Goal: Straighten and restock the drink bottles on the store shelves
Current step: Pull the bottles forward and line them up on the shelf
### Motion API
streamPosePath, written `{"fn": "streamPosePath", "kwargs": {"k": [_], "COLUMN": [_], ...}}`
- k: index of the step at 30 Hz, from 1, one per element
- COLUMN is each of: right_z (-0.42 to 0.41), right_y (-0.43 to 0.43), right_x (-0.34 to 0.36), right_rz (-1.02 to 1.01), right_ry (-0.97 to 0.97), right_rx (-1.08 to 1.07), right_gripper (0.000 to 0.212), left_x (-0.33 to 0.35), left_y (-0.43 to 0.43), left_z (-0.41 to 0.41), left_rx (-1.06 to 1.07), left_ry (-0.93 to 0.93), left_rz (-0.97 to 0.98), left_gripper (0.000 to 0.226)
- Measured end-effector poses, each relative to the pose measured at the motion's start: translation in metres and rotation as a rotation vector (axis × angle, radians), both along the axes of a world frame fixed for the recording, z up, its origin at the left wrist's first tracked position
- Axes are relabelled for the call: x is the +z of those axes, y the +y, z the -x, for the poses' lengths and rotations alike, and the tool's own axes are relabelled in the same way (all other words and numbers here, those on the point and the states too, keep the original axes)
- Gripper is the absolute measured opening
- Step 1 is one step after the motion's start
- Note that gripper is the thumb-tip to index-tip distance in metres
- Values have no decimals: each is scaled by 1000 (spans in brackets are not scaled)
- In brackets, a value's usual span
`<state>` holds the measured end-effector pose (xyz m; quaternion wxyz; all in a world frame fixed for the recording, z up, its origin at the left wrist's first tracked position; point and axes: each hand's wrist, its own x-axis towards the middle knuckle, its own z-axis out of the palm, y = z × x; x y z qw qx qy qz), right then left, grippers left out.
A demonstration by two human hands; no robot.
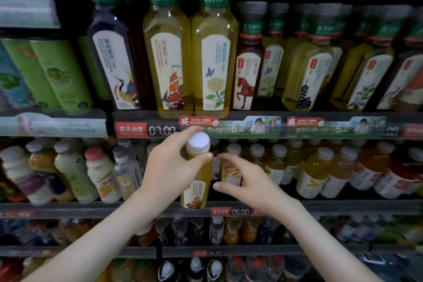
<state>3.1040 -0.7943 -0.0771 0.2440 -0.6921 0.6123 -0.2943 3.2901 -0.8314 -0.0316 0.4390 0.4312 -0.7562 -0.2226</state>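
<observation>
My left hand [174,167] grips a small yellow tea bottle [196,176] with a white cap by its neck, holding it upright in front of the middle shelf. My right hand [242,174] reaches into the same shelf just right of it, fingers spread and loosely curved around a small orange-labelled bottle [231,174] standing behind; whether the fingers grip it is unclear. Large tea bottles [212,52] stand in a row on the shelf above.
The middle shelf rail [343,207] carries price tags. More small drink bottles [320,171] crowd the right side and milky bottles [100,174] the left. Lower shelves hold dark bottles [215,231]. Green cartons [57,75] stand at upper left.
</observation>
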Motion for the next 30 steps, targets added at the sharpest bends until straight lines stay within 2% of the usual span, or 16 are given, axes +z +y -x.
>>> {"fn": "streamPosePath", "kwargs": {"k": [3, 6, 10, 12, 14, 16, 18, 20, 22, 24, 26, 28, 30], "right_z": [-6, 0, 19, 30, 43, 57, 72, 85, 96, 103, 107, 109, 112], "right_y": [15, 23, 36, 42, 45, 47, 46, 42, 34, 28, 26, 26, 28], "right_x": [33, 56, 83, 96, 105, 116, 127, 138, 145, 148, 148, 149, 150], "right_rz": [98, 223, 360, 409, 455, 490, 512, 511, 470, 418, 402, 426, 423], "right_ry": [-110, -201, -377, -434, -486, -550, -604, -612, -584, -588, -599, -594, -573], "right_rx": [59, -39, -133, -164, -220, -278, -323, -371, -386, -385, -375, -346, -306], "right_gripper": [80, 70, 59, 57, 53, 45, 44, 47, 52, 57, 49, 36, 40], "left_x": [31, 60, 94, 106, 111, 105, 96, 87, 83, 85, 85, 82, 82], "left_y": [10, 16, 20, 14, 1, -20, -38, -44, -34, -15, -3, -1, 1], "left_z": [21, 42, 69, 77, 84, 92, 101, 112, 123, 132, 139, 146, 150], "left_rx": [-56, -159, -342, -398, -338, -182, -15, 76, -15, -292, -533, -593, -581], "left_ry": [30, 131, 94, 123, 87, -55, -237, -367, -332, -200, -197, -203, -122], "left_rz": [99, 101, 286, 367, 538, 721, 787, 762, 670, 359, -24, -156, -179], "left_gripper": [50, 45, 50, 44, 38, 36, 40, 49, 55, 64, 84, 96, 99]}}
